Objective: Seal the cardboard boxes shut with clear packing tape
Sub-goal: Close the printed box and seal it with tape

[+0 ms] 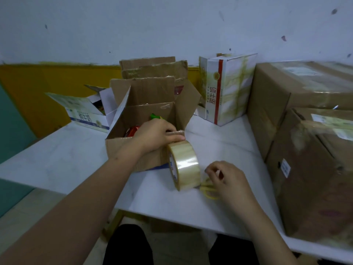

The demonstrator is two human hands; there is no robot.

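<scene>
Right hand (226, 178) grips thin yellow scissors (209, 190) beside glossy tape roll (184, 165).

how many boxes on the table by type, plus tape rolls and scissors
Brown cardboard boxes: 4 (open, behind it, right rear, right front)
White printed boxes: 2 ()
Tape rolls: 1
Yellow scissors: 1
Total: 8

A white tabletop (219, 142) carries everything. An open cardboard box (133, 153) sits near its middle, flaps up. Just in front and to the right of this box, a roll of clear tape (184, 165) stands on edge, with yellow-handled scissors (209, 190) lying flat right beside the roll. Behind the box stand more opened cartons, and behind and to its right a white printed carton (227, 88). Far right of the box, large taped brown boxes (315, 169) rest on the tabletop.
</scene>
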